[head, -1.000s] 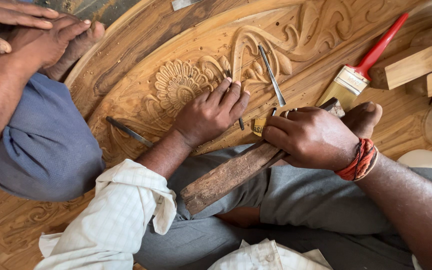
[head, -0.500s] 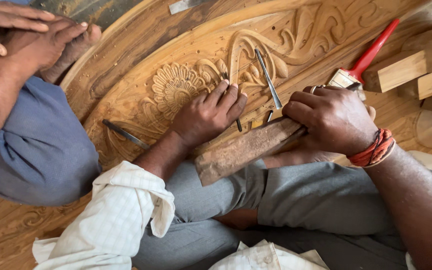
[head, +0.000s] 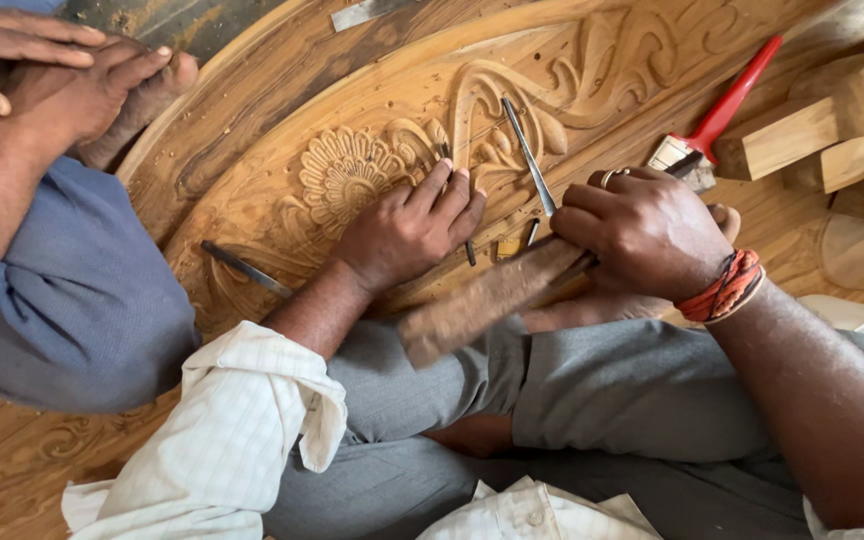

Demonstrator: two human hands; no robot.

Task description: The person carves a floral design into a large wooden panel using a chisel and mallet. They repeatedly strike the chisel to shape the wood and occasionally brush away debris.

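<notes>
The left hand (head: 412, 225) presses fingers-down on the carved wooden panel (head: 282, 120), pinching a thin chisel (head: 468, 245) against the relief just right of the flower carving (head: 347, 175), while the right hand (head: 642, 230) is closed tight round a blurred wooden mallet (head: 482, 300) slanting over the grey-trousered lap. Little room is free around them — a loose chisel (head: 527, 155) lies just above the right hand, another tool (head: 247, 268) left of the wrist, a red-handled brush (head: 717, 115) and wood blocks (head: 812, 135) to the right. Another person's hands (head: 62, 75) rest at the panel's curved upper-left edge — well apart.
</notes>
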